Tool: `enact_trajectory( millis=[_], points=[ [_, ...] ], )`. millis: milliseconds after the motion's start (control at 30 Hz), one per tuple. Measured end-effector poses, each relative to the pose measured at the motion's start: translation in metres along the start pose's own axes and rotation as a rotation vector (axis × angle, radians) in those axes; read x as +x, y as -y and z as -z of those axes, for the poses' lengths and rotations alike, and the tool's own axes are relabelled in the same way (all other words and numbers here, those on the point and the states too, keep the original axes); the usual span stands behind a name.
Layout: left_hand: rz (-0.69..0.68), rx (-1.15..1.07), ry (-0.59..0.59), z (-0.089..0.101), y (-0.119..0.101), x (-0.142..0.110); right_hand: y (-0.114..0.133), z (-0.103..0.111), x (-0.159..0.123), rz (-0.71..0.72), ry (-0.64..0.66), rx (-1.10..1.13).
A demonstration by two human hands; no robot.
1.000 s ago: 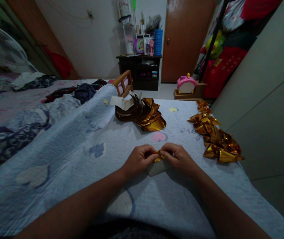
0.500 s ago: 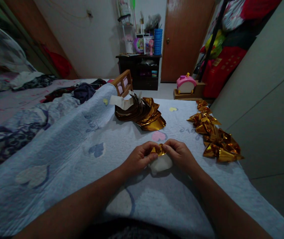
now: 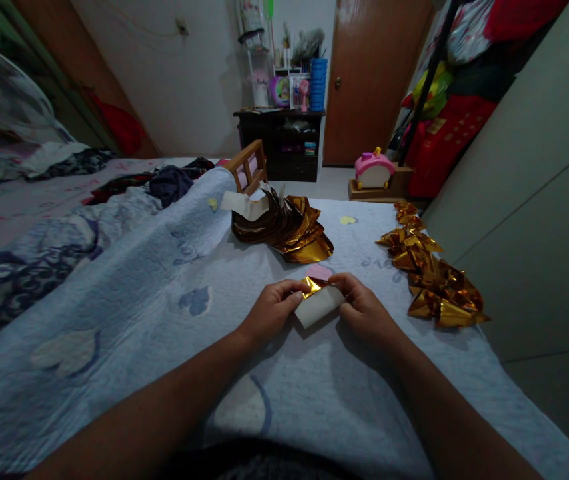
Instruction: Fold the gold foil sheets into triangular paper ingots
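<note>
Between my hands is a sheet of gold foil paper (image 3: pixel 320 307), partly folded, its pale back facing me and a shiny gold strip along the far edge. My left hand (image 3: pixel 275 308) pinches its left end between thumb and fingers. At the right end, my right hand (image 3: pixel 364 308) grips the paper with the fingers curled. Beyond them lies a fanned stack of gold foil paper (image 3: pixel 309 247), one pale sheet sticking out at its left. Folded gold foil pieces (image 3: pixel 437 280) lie heaped in a row to the right.
A light blue quilt (image 3: pixel 164 360) with heart patterns covers the bed under my hands. Crumpled bedding (image 3: pixel 49 247) lies at the left. A pink toy (image 3: pixel 374 168) stands past the far edge, near a dark cabinet (image 3: pixel 279 150). A pale cabinet side (image 3: pixel 539 220) rises at the right.
The paper between my hands has gone from a bunched, curved shape to a flatter one with a straight near edge. Both hands stay close to it, the left shifted slightly leftward.
</note>
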State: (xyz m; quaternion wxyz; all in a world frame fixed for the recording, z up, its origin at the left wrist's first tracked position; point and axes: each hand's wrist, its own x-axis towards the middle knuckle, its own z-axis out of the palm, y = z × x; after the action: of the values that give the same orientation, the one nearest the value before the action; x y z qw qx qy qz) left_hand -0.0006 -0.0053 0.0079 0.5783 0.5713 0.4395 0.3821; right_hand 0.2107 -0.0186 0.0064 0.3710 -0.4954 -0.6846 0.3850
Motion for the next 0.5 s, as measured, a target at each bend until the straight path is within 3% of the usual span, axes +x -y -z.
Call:
enact_trajectory(
  millis=[133,233,500],
  points=[
    [-0.098,0.189,0.028,0.0008,0.0015,-0.0004,-0.0060,-0.0028,-0.0007,0.128,-0.024,-0.326],
    [-0.193,0.391,0.053,0.0010,0.0031,-0.0005,-0.0094,-0.0070,-0.0029,0.130,0.000,-0.517],
    [-0.276,0.875,0.035,0.0004,0.0083,-0.0015,-0.0027,-0.0092,-0.0061,0.190,0.148,-0.599]
  ],
)
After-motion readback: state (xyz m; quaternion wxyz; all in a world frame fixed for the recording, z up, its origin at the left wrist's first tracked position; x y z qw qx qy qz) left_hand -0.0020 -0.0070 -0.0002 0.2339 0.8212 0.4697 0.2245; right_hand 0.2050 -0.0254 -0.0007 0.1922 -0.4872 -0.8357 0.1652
